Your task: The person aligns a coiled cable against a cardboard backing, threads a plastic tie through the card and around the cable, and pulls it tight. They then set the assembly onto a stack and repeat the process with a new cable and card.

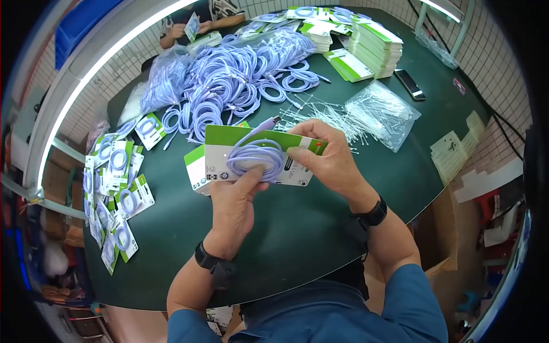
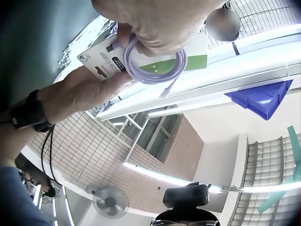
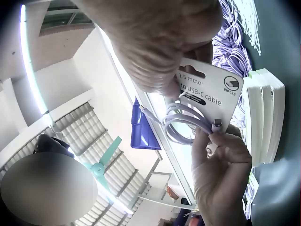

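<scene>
A coiled lilac USB-C cable point(image 1: 273, 150) lies against a white and green printed card point(image 1: 220, 134), one plug sticking up past the card's top edge. My left hand point(image 1: 231, 208) pinches the coil and card from below, thumb over the loops. At the card's right end, my right hand point(image 1: 334, 157) grips it between thumb and fingers. The right wrist view shows the card's hang hole and print point(image 3: 207, 87), with the other plug point(image 3: 217, 124) beside the left fingertips. Behind the held card, more similar cards point(image 1: 195, 166) show at the left.
Loose lilac cables point(image 1: 229, 80) heap across the table's far side. White ties point(image 1: 329, 117) lie scattered beside a plastic bag point(image 1: 386, 111) of them. Card stacks point(image 1: 374, 48) and a phone point(image 1: 410, 84) stand right. Carded cables point(image 1: 117, 194) pile left; another person point(image 1: 200, 23) sits opposite.
</scene>
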A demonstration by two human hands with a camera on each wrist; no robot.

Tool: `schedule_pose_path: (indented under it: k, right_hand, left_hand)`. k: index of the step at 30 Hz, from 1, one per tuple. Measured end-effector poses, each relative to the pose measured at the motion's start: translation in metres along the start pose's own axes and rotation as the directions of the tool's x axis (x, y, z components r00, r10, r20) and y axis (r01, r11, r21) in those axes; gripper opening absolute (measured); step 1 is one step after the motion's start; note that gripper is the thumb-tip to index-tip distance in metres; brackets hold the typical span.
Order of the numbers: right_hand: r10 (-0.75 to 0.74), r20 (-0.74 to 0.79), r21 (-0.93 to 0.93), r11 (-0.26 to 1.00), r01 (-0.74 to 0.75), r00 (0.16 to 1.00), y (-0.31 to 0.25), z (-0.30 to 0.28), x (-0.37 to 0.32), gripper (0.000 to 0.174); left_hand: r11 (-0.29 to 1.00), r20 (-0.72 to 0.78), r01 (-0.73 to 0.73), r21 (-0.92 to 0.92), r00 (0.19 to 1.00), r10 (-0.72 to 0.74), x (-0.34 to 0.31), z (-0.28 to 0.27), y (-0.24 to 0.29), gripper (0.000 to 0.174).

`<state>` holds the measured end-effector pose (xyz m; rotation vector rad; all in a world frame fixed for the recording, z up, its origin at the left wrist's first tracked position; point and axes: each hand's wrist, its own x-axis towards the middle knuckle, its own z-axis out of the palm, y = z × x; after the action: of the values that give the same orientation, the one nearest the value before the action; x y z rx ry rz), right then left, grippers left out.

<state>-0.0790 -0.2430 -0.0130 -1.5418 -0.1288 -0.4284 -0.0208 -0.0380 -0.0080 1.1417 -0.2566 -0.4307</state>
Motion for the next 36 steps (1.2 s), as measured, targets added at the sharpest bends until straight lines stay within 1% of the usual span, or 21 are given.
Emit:
schedule_pose_path:
  k: [2,6,7,8,9,11,12,14,15,16,19,20,23,24,27,28,30,31,32,34,36]
  right_hand:
    - [0.036,-0.065,-0.086,0.995,-0.042,0.997,0.001,0.004,-0.005,0.030]
    - [0.067,-0.107,-0.129,0.988,-0.080,0.992,-0.006,-0.001,-0.003,0.027]
    - [0.085,-0.108,-0.121,0.988,-0.098,0.990,-0.006,-0.002,-0.003,0.027]
    - [0.066,-0.089,-0.157,0.984,-0.080,0.994,-0.005,-0.003,-0.003,0.026]
    - [0.049,-0.067,-0.192,0.979,-0.061,0.997,-0.005,-0.004,-0.002,0.025]
    - [0.062,-0.039,-0.218,0.973,-0.069,0.997,-0.003,-0.002,-0.004,0.024]
    - [0.055,-0.019,-0.233,0.971,-0.058,0.998,-0.004,0.000,-0.003,0.024]
    - [0.037,0.024,-0.265,0.964,-0.029,0.999,-0.003,0.004,-0.003,0.024]
    - [0.047,0.029,-0.266,0.963,-0.037,0.998,-0.002,0.004,-0.005,0.024]
    - [0.052,0.062,-0.269,0.963,-0.034,0.997,-0.002,0.005,-0.006,0.026]
    - [0.044,0.128,-0.282,0.959,-0.006,0.991,-0.006,0.004,-0.003,0.028]
    - [0.046,0.148,-0.316,0.949,0.003,0.988,-0.007,0.004,-0.003,0.029]
    - [0.055,0.190,-0.385,0.922,0.023,0.980,-0.007,0.006,-0.005,0.030]
    - [0.029,0.187,-0.382,0.923,0.045,0.982,-0.006,0.008,-0.006,0.029]
    - [-0.018,0.182,-0.376,0.923,0.087,0.983,-0.004,0.014,-0.009,0.029]
    - [-0.102,0.205,-0.415,0.892,0.181,0.973,-0.003,0.016,-0.009,0.029]
    - [-0.260,0.259,-0.479,0.802,0.357,0.930,-0.002,0.020,-0.010,0.030]
    - [-0.255,0.260,-0.479,0.804,0.354,0.931,-0.001,0.022,-0.011,0.030]
    - [-0.283,0.300,-0.518,0.753,0.405,0.911,-0.001,0.024,-0.011,0.030]
    - [-0.330,0.386,-0.583,0.637,0.505,0.862,-0.002,0.027,-0.012,0.029]
    - [-0.339,0.385,-0.590,0.624,0.511,0.858,-0.002,0.029,-0.012,0.027]
  left_hand:
    - [1.000,0.000,0.012,-0.009,1.000,-0.012,-0.002,-0.004,0.000,0.057]
    - [0.994,-0.094,0.105,0.016,0.990,-0.103,-0.010,-0.030,0.001,0.057]
    - [0.984,-0.126,-0.144,0.107,0.980,0.157,-0.011,-0.036,-0.002,0.055]
    - [0.902,-0.129,-0.381,0.204,0.903,0.411,-0.010,-0.041,-0.003,0.054]
    - [0.906,-0.138,-0.369,0.209,0.906,0.400,-0.008,-0.045,0.001,0.054]
    - [0.685,0.038,-0.539,0.490,0.798,0.601,-0.011,-0.048,0.015,0.055]
    - [0.694,0.026,-0.523,0.495,0.807,0.590,-0.011,-0.045,0.022,0.055]
    - [0.294,0.292,-0.556,0.777,0.733,0.615,-0.012,-0.036,0.039,0.053]
    - [0.053,0.427,-0.552,0.832,0.699,0.573,-0.014,-0.035,0.041,0.053]
    - [0.058,0.421,-0.548,0.834,0.702,0.575,-0.015,-0.035,0.039,0.053]
    - [-0.042,0.565,-0.593,0.804,0.742,0.359,-0.012,-0.035,0.038,0.052]
    - [-0.043,0.566,-0.594,0.803,0.738,0.367,-0.012,-0.035,0.038,0.052]
    - [0.119,0.459,-0.486,0.866,0.866,0.200,-0.018,-0.039,0.035,0.046]
    - [0.120,0.457,-0.486,0.866,0.866,0.204,-0.018,-0.040,0.033,0.046]
    - [0.033,0.561,-0.585,0.810,0.791,0.244,-0.018,-0.044,0.019,0.047]
    - [0.037,0.557,-0.582,0.813,0.793,0.245,-0.019,-0.044,0.015,0.047]
    - [-0.019,0.570,-0.582,0.813,0.789,0.231,-0.021,-0.043,0.007,0.049]
    - [-0.046,0.577,-0.583,0.812,0.786,0.223,-0.022,-0.042,0.005,0.050]
    - [-0.043,0.574,-0.581,0.813,0.788,0.222,-0.022,-0.041,0.003,0.050]
    - [-0.104,0.610,-0.605,0.789,0.751,0.253,-0.022,-0.039,0.002,0.053]
    - [-0.134,0.626,-0.615,0.777,0.732,0.269,-0.022,-0.038,0.000,0.055]
